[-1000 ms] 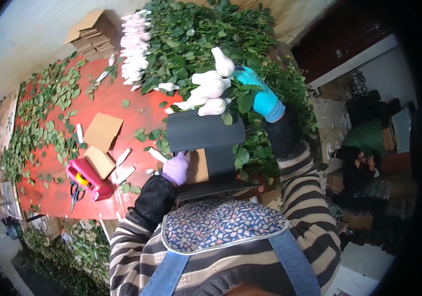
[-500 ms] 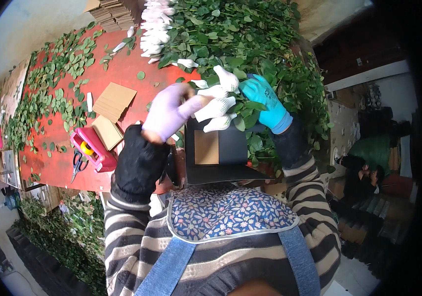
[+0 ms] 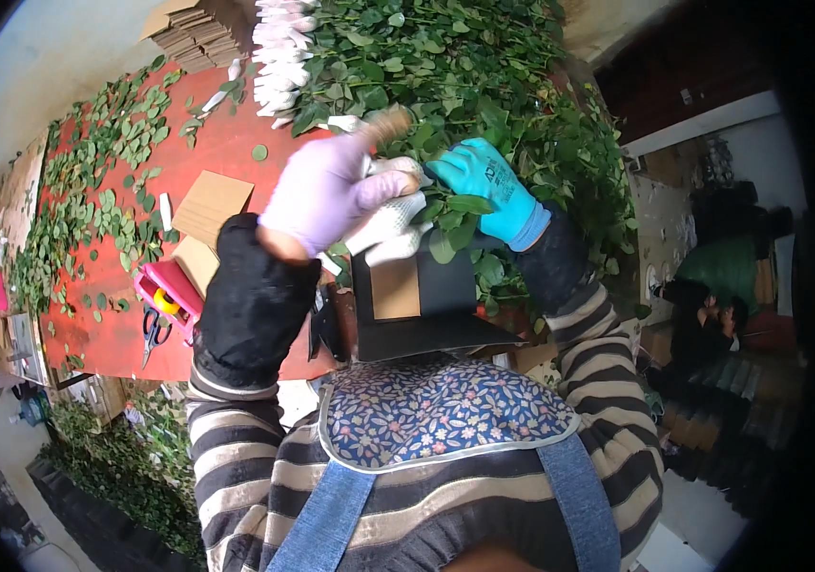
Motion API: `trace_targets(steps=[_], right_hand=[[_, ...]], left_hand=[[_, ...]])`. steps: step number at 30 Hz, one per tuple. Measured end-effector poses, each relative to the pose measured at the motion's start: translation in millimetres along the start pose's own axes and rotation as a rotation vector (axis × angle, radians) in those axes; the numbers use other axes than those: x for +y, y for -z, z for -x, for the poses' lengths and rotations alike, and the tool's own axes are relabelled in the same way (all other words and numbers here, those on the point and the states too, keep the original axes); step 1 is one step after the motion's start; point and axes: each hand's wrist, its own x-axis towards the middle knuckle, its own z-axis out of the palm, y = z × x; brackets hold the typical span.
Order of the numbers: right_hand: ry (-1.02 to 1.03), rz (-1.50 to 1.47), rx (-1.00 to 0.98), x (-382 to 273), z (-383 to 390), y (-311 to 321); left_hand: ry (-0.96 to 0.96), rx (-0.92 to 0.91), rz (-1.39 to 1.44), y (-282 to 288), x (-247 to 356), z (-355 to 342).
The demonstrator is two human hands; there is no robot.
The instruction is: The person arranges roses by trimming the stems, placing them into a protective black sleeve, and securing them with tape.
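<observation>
My right hand [image 3: 491,186], in a turquoise glove, is closed around the leafy stems of a small bunch of roses [image 3: 388,227]. White mesh sleeves cover their buds, which point left and toward me. Over these heads reaches my left hand [image 3: 317,195], in a lilac glove with bare fingertips. Its thumb and fingers are spread apart and somewhat blurred, and its palm hides part of the bunch. Just below the buds, on the table, a black folded sheet [image 3: 447,286] stands opened out with a brown cardboard piece [image 3: 396,288] in it.
Leafy stems [image 3: 445,67] are heaped at the back, beside a row of white-sleeved buds [image 3: 281,62]. Left on the red table [image 3: 92,329] are a pink tape dispenser [image 3: 171,296], scissors [image 3: 152,334], cardboard pieces [image 3: 213,207] and loose leaves. A person [image 3: 712,305] sits at far right.
My left hand has moved up and left, its fingers spreading over the netted buds. My right hand has shifted slightly left with the bunch, and the view has turned a little.
</observation>
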Motion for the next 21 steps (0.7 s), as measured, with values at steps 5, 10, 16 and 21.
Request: trace_targets(steps=[5,10,16,21], right_hand=[[-0.007,0.022,-0.017,2.4,1.0,-3.8],[-0.035,0.046,0.016,6.7,13.3,-10.9],[-0.057,-0.11,-0.028,-1.8,3.4,-1.6],[-0.113,-0.152,0.082,19.3,26.6,-15.6]], left_hand=[[0.084,0.406,-0.117,30.3,-80.5,26.6],[0.07,0.366,-0.11,44.6,-1.5,23.5],[-0.124,0.118,-0.3,-0.1,-14.7,18.3],[0.008,0.744,0.345,68.6,-13.8,54.6]])
